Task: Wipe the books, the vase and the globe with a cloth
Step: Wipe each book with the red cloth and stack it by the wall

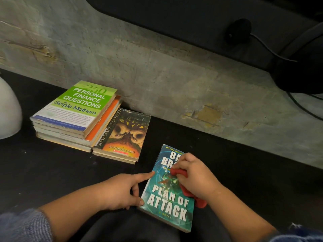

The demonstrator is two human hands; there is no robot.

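A teal paperback, "Plan of Attack" (167, 201), lies flat on the black surface in front of me. My right hand (194, 177) grips a bunched red cloth (187, 191) and presses it on the book's cover, near its right edge. At the book's left edge rests my left hand (122, 191), index finger stretched along the side and thumb at the lower corner. Further back on the left stands a stack of books (76, 112) topped by a green and white one. Beside it lie two stacked paperbacks, with "Guardians of Ga'Hoole" (124, 135) on top.
A rough grey wall (157, 70) runs behind the black surface (43, 172). A white rounded object (8, 110) sits at the far left edge. A dark round object with black cables (300, 72) is at the upper right.
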